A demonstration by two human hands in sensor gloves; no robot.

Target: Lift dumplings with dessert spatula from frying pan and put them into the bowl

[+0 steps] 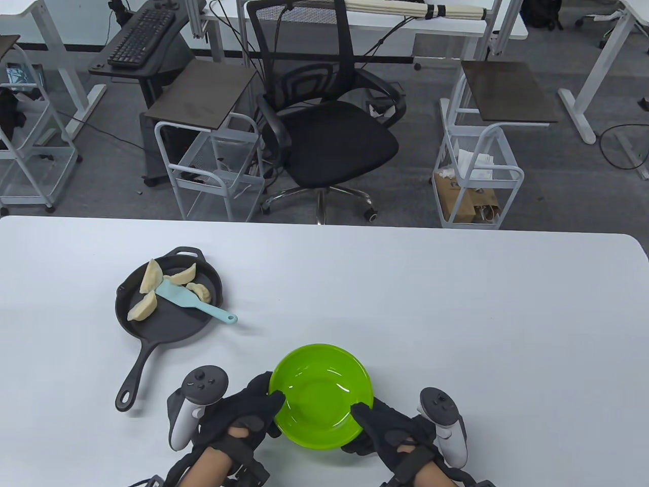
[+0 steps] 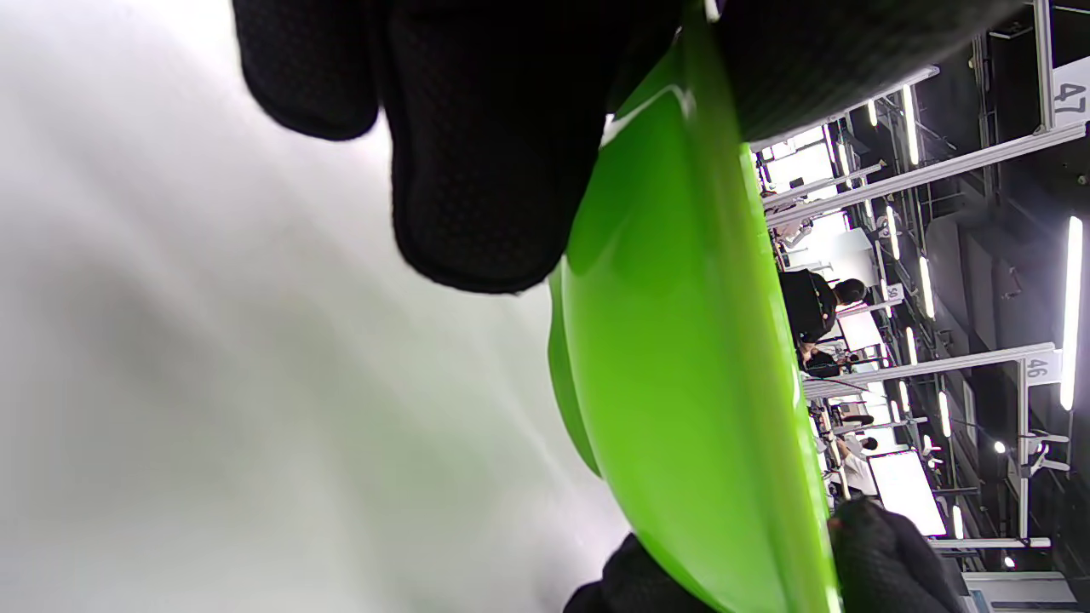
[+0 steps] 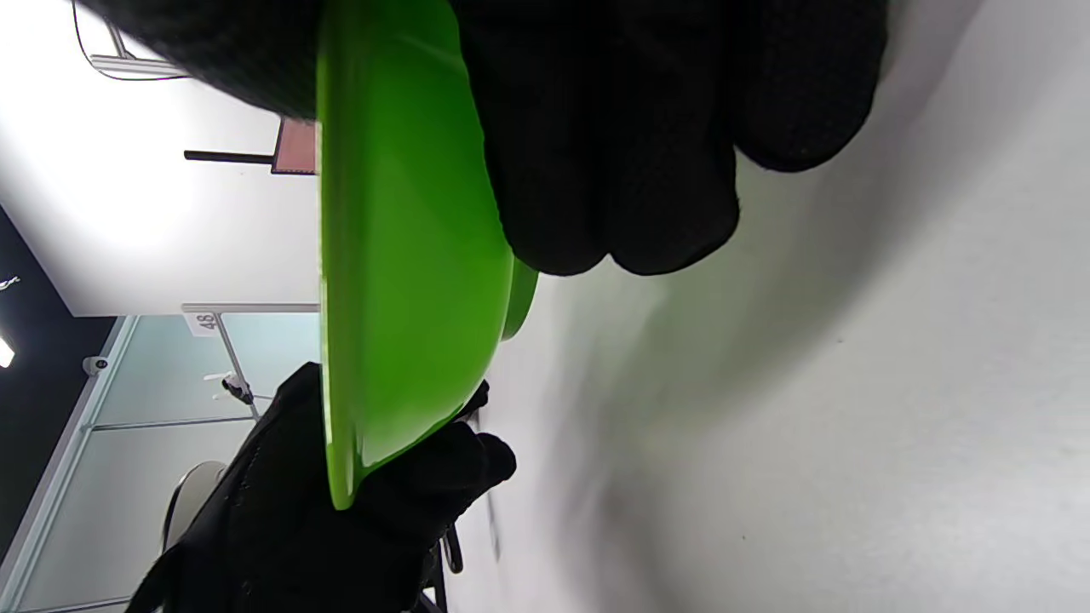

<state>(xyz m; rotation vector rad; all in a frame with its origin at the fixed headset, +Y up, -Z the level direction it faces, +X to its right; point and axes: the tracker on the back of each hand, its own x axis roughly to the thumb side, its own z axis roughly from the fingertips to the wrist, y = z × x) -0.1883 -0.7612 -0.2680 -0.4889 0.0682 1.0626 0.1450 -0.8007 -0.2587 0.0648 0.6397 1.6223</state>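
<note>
Table view. Shallow round glossy lime-green plastic bowl [image 1: 320, 393], near the front edge of the white table [image 1: 456, 314], empty. Held at opposite rims: left hand [image 1: 248, 411] with thumb curled over the left rim, right hand [image 1: 385, 421] with thumb over the right rim, remaining fingers underneath. Black cast-iron frying pan [image 1: 167, 304] toward the left edge, well apart from the bowl, long handle pointing at the front edge. Four pale crescent dumplings [image 1: 143, 307] inside the pan. Light-blue silicone dessert spatula [image 1: 190, 302] with blade among the dumplings, handle overhanging the pan's right rim, untouched.

Left wrist view. Bowl [image 2: 681, 358] seen edge-on, gloved fingers [image 2: 477, 153] under its outer wall, thumb on the rim; a grasp, not a loose rest.

Right wrist view. Bowl [image 3: 400, 255] edge-on again, fingers [image 3: 613, 136] wrapped under the wall, thumb over the rim; opposite glove at the far rim.

Handling, judged: bowl light, rigid, slick. Dumplings probably soft, easily torn; best lifted from beneath on the blade. Spatula light, blade likely flexible; best taken by the overhanging handle end. Pan heavy, unlikely to shift.
</note>
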